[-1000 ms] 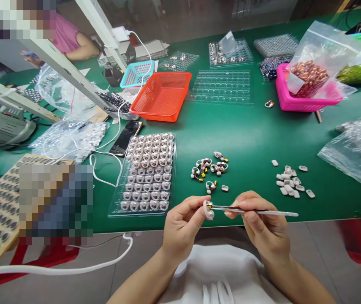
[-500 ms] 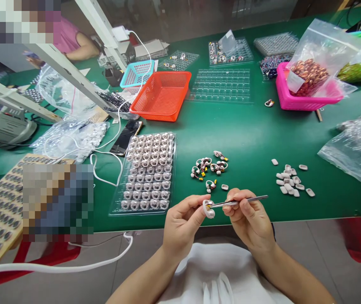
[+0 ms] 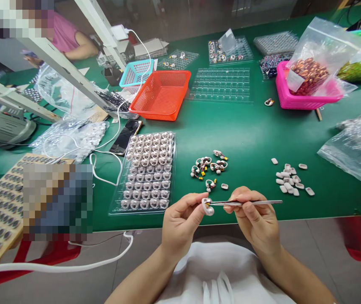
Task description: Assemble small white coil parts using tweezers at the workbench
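Between thumb and fingers, my left hand [image 3: 180,226] pinches a white curved part [image 3: 208,208] with a bit of yellow inside it. My right hand [image 3: 258,219] is closed on metal tweezers [image 3: 269,202], whose tips reach into that part. Beyond my hands lies a cluster of similar white ring-like pieces [image 3: 204,161] with yellow and dark bits. A single small white cap [image 3: 224,186] sits just above the tweezers. To the right is a pile of white caps [image 3: 288,180]. Left of my hands stands a clear tray [image 3: 148,171] filled with rows of white parts.
A red basket [image 3: 164,95], a clear tray [image 3: 221,84] and a pink basket [image 3: 308,101] stand farther back. At the left are a phone [image 3: 126,137], white cables and a board of dark ovals [image 3: 3,207]. Another person's arm [image 3: 82,46] shows at upper left.
The tweezers in my right hand have turned closer to level, and their rear end has moved right. My left hand and the white part have shifted slightly left.
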Demonstrator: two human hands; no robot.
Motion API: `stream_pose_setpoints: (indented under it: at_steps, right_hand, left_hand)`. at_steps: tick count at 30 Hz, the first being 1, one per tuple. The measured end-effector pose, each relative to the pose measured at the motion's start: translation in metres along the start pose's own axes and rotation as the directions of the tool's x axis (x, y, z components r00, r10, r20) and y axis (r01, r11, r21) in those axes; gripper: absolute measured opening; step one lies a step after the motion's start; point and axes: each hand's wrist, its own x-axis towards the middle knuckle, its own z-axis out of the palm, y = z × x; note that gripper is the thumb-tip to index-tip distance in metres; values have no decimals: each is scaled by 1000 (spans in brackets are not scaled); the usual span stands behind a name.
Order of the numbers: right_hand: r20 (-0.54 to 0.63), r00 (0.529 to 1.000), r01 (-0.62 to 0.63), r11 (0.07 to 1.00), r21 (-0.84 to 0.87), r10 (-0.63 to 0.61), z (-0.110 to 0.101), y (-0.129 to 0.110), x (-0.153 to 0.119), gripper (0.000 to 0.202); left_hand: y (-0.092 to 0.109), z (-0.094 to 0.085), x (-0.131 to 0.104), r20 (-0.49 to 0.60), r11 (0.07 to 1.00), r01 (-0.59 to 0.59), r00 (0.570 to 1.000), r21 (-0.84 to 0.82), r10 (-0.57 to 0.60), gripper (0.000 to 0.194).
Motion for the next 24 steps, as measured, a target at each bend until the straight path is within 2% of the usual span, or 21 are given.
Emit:
stream_pose_setpoints:
  at_steps: [7, 13, 19, 24]
  right_hand:
    - [-7, 999, -38, 998, 57, 38, 2, 2, 1, 9]
    - [15, 996, -92, 989, 112, 90, 0, 3, 2, 10]
    - [38, 973, -230, 951, 207, 227, -4, 7, 4, 10]
    - [87, 968, -249, 945, 211, 236, -11, 8, 6, 9]
  left_hand:
    - [2, 1, 0, 26, 997, -64, 998, 31, 63, 15]
    - [3, 2, 0, 55, 997, -72, 996, 33, 70, 16]
    - [5, 1, 0, 93, 999, 38, 995, 8, -38, 13]
    - [9, 1, -1, 120, 995, 102, 988, -7, -100, 13]
